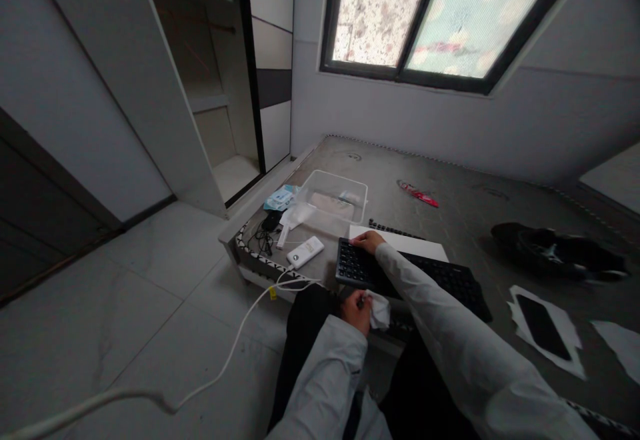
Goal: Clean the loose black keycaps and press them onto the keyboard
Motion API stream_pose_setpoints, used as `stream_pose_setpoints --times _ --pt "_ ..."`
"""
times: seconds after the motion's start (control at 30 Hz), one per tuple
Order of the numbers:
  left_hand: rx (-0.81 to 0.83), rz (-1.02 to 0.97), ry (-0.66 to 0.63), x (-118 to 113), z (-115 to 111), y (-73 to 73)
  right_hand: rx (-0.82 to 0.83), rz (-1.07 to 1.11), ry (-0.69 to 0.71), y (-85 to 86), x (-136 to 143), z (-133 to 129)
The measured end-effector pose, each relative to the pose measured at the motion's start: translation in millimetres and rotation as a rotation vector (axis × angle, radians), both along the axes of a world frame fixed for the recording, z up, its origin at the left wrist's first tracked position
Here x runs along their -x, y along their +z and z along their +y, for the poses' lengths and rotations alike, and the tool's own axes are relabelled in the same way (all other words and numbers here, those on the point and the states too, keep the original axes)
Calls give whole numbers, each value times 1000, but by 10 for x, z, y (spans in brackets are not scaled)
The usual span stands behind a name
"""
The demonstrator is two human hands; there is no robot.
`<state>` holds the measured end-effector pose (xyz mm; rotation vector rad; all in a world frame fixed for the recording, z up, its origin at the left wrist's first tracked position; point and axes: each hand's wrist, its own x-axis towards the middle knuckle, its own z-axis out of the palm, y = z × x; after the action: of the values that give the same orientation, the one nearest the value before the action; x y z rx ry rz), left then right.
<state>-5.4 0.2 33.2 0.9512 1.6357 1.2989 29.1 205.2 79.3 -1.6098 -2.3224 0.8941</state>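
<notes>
A black keyboard [453,283] lies slanted along the near edge of the bed, its left end towards the plastic box. My right hand [369,241] is closed at the keyboard's far left corner, fingertips on its edge; the forearm crosses over the keys. Below the keyboard's near side, close to my knees, my left hand [356,311] is closed around a crumpled white tissue [379,310], which sticks out to the right. Behind the keyboard lies a flat white sheet or box [420,245], with a dark strip of keys [395,229] along its far side.
Left of the keyboard are a white power bank [306,252] with a white cable [235,353], black cords [265,240], a blue packet [280,197] and a clear plastic box [334,190]. Rightward lie a phone [543,325], a black bag [555,250] and a red item [420,194].
</notes>
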Motion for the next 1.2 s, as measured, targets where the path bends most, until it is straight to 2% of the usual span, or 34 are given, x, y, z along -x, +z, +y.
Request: stream_pose_setpoints --times 0.37,0.7,1.0,1.2 --pt "6 -5 -7 -8 1 18 -193 -13 -67 -64 -7 -93" --pt "46 7 -4 -24 -3 86 -206 54 -44 -90 -9 -123" --pt "-7 11 -43 -24 -19 108 -216 -124 -23 -116 34 -141" --pt "6 14 -10 -45 12 10 -93 40 -45 -79 -5 -65"
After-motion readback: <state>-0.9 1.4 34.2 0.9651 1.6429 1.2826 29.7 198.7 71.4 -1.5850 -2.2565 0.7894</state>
